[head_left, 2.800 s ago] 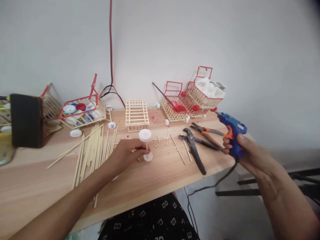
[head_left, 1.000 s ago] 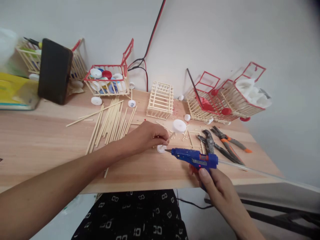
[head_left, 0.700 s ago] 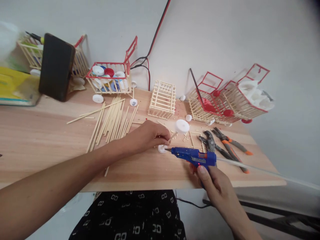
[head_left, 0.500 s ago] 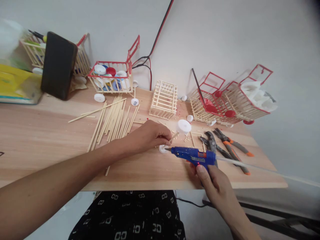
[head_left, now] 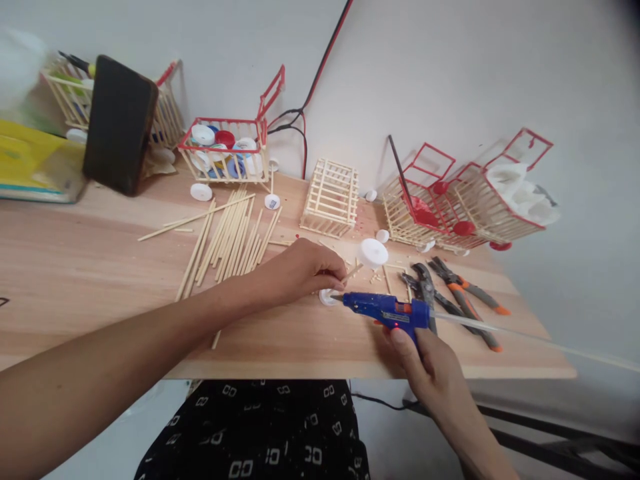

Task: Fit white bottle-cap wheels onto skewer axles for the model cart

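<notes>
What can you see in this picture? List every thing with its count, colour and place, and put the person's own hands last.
glue gun: one, blue, right hand, nozzle at the lower cap
wheel axle: one, two white caps on a stick, left fingers
stick bundle: many, pale wood, table left of centre
plain cage: one, unpainted wood, table rear centre
cap basket: one, red-rimmed, rear left, holds white, red and blue caps
red carts: two, red and wood, rear right
pliers: two pairs, black and orange-handled, right of the gun
dark phone: one, propped, far left
table: one, light wood
left hand: pinching the axle stick
right hand: gripping the gun
</notes>
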The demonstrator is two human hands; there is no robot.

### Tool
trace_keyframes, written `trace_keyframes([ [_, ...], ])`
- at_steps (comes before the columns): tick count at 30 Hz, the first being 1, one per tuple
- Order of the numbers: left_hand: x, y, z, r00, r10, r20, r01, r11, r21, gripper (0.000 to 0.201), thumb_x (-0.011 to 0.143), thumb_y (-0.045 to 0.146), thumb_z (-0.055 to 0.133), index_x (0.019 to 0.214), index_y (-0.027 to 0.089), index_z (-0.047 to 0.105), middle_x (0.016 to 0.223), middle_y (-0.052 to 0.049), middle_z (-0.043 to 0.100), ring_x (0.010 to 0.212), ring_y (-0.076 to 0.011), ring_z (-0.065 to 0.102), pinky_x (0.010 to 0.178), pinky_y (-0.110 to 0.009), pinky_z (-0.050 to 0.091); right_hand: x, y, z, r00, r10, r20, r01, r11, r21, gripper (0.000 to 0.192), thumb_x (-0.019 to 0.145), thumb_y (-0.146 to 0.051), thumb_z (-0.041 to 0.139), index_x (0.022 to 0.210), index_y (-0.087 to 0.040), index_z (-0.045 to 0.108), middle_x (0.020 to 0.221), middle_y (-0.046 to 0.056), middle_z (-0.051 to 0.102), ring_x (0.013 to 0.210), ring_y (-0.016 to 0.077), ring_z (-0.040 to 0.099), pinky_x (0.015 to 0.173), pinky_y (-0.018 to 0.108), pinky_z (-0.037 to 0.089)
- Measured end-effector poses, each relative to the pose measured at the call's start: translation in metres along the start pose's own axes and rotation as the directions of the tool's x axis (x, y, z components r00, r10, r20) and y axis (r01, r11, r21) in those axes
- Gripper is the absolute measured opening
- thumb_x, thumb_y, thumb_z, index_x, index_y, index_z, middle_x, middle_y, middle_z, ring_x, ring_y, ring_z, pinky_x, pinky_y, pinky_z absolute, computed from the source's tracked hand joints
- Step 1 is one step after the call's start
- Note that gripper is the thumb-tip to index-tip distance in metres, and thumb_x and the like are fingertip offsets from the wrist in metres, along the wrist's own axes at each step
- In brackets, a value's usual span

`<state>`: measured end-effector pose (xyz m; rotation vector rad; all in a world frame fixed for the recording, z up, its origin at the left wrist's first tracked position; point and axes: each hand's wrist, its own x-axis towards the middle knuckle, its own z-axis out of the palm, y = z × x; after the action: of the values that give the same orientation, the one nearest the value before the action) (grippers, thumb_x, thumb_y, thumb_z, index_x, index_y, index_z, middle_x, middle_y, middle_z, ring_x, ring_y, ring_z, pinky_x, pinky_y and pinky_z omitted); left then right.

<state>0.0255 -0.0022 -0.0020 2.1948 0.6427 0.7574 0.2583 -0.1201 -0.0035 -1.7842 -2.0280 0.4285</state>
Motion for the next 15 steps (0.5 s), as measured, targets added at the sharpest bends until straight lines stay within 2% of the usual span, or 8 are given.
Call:
trace_keyframes([
  [15, 0.0003, 0.0009, -0.0006, 1.0, -0.002, 0.01, 0.002, 1.0, -0.011, 0.015, 0.083, 0.017, 0.057, 0.071, 0.015, 0.065, 0.073, 0.001, 0.065, 0.07, -0.0094, 0.057, 0.066, -0.02, 0.038, 0.0033, -0.0009, -0.0003, 1.0, -0.028, -0.015, 0.027, 0.997, -0.073, 0.034, 0.092, -0.043, 0.037, 0.09, -0.019, 0.061, 0.073, 0.006, 0.067, 0.066, 0.0211, 0.061, 0.059, 0.028, 0.046],
])
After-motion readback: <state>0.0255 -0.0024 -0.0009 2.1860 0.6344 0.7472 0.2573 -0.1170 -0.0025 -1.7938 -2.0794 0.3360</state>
